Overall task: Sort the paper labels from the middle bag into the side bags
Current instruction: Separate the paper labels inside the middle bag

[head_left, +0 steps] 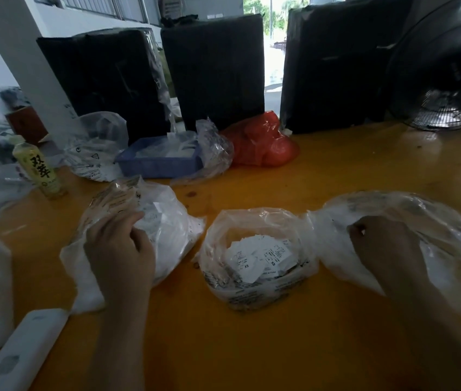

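Two bare forearms reach in from the near edge over the orange table. Left hand rests on the left clear plastic bag, fingers curled at the bag's crumpled mouth; whether they pinch the film or a label cannot be told. Right hand lies on the right clear plastic bag, fingertips drawn together at its gathered neck, apparently pinching something small and pale; the item cannot be identified.

Between the two hands stands the middle clear plastic bag, its mouth rolled open and upward. White paper labels lie loose inside it, two of them printed "XS".

Far side, left to right: a yellow-green drink bottle, upright; a clear printed bag; a blue plastic tray holding white slips, partly wrapped in clear film; a red plastic bag. Three black wrapped boxes stand upright behind them. A black fan occupies the far right.
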### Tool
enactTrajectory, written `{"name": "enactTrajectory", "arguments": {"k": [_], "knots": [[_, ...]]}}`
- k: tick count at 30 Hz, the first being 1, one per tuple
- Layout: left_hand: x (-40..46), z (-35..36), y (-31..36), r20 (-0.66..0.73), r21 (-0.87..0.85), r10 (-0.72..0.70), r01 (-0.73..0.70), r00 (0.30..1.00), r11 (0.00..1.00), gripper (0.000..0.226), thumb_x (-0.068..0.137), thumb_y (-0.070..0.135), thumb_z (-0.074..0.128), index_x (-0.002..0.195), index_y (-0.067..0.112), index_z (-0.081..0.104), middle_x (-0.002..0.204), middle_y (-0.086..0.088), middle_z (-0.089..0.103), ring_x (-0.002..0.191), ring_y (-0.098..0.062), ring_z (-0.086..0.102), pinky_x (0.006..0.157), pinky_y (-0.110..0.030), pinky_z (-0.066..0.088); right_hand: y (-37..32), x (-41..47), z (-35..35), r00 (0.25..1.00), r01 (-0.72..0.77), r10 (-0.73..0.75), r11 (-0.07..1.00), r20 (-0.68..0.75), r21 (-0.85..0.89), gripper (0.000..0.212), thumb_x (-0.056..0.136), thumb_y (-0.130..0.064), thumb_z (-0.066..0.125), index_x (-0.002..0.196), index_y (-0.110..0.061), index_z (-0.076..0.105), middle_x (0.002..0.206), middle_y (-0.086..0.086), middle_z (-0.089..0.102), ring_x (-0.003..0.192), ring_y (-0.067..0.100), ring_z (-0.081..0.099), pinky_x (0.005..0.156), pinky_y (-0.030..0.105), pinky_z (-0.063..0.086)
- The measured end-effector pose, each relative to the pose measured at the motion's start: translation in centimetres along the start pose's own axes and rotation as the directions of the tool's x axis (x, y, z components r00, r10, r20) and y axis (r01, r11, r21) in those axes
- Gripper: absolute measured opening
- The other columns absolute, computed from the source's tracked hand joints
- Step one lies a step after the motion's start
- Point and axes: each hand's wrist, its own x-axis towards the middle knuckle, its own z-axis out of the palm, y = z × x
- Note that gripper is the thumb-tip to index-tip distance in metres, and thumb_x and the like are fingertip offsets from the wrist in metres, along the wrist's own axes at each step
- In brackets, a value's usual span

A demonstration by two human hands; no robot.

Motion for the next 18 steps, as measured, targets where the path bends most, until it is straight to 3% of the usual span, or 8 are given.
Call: {"name": "enactTrajectory", "arguments": {"k": [3, 6, 9, 11, 13, 16, 18], "knots": [[-1.2, 0.1, 3.1, -0.122, -0.099, 0.113, -0.125, 0.986, 0.987, 0.026, 0.098, 0.007, 0.052, 0.110, 0.005, 0.074, 0.114, -0.012, 0.075, 0.114, -0.031, 0.061, 0.106, -0.038, 0.036, -1.1, -0.1, 0.2, 0.999, 0.017, -0.009, 0.983, -0.045, 0.181, 0.034, 0.103, -0.042, 0.053, 0.101, -0.015, 0.073, 0.074, -0.004, 0.064, 0.062, 0.010, 0.058, 0.062, 0.030, 0.048], [-3.6, 1.4, 7.3, 0.032, -0.421, 0.239, -0.204, 0.970, 0.884, 0.029, 0.100, 0.016, 0.047, 0.108, 0.005, 0.073, 0.108, -0.004, 0.072, 0.104, -0.021, 0.064, 0.097, -0.041, 0.053, -2.4, -0.7, 0.1, 0.980, 0.158, -0.101, 0.919, -0.171, 0.361, 0.029, 0.101, -0.042, 0.054, 0.089, -0.020, 0.069, 0.074, -0.008, 0.064, 0.062, 0.004, 0.054, 0.057, 0.023, 0.040], [-5.8, 2.3, 9.8, 0.351, -0.604, 0.254, 0.011, 0.901, 0.797, 0.026, 0.103, 0.025, 0.049, 0.115, 0.018, 0.071, 0.113, 0.011, 0.070, 0.102, -0.007, 0.067, 0.086, -0.037, 0.060, -3.3, -1.6, -0.2, 0.974, 0.215, -0.128, 0.794, -0.189, 0.568, 0.030, 0.097, -0.049, 0.054, 0.084, -0.026, 0.067, 0.065, -0.007, 0.060, 0.052, 0.011, 0.051, 0.050, 0.023, 0.037], [-6.8, 2.6, 10.0, 0.522, -0.637, 0.265, 0.163, 0.811, 0.754, 0.029, 0.105, 0.037, 0.049, 0.124, 0.025, 0.068, 0.117, 0.018, 0.070, 0.107, -0.003, 0.067, 0.089, -0.030, 0.059, -4.1, -2.4, -0.2, 0.990, 0.108, -0.139, 0.557, -0.035, 0.824, 0.036, 0.090, -0.058, 0.056, 0.086, -0.027, 0.073, 0.060, -0.004, 0.058, 0.046, 0.015, 0.044, 0.046, 0.030, 0.036], [-7.1, 2.8, 10.1, 0.635, -0.653, 0.250, 0.336, 0.731, 0.678, 0.042, 0.102, 0.057, 0.046, 0.130, 0.031, 0.064, 0.119, 0.020, 0.070, 0.111, -0.001, 0.067, 0.091, -0.026, 0.058, -4.9, -3.1, 0.3, 0.968, -0.034, -0.219, 0.362, 0.121, 0.932, 0.037, 0.083, -0.062, 0.059, 0.090, -0.029, 0.075, 0.058, -0.005, 0.051, 0.047, 0.014, 0.039, 0.043, 0.027, 0.033], [-6.9, 3.1, 9.9, 0.738, -0.611, 0.194, 0.519, 0.647, 0.598, 0.049, 0.092, 0.075, 0.039, 0.120, 0.045, 0.065, 0.116, 0.021, 0.073, 0.103, -0.004, 0.070, 0.085, -0.023, 0.057, -6.2, -4.0, 1.5, 0.926, -0.054, -0.337, 0.331, 0.171, 0.942, 0.036, 0.084, -0.059, 0.060, 0.092, -0.028, 0.076, 0.057, -0.005, 0.048, 0.047, 0.013, 0.037, 0.042, 0.026, 0.032], [-6.7, 3.2, 9.9, 0.759, -0.594, 0.162, 0.570, 0.630, 0.568, 0.046, 0.090, 0.077, 0.042, 0.107, 0.046, 0.072, 0.109, 0.017, 0.076, 0.097, -0.006, 0.073, 0.082, -0.024, 0.058, -6.6, -4.3, 2.1, 0.921, -0.044, -0.352, 0.335, 0.169, 0.941, 0.035, 0.086, -0.058, 0.059, 0.094, -0.029, 0.077, 0.056, -0.007, 0.048, 0.046, 0.012, 0.037, 0.043, 0.026, 0.032]]}}
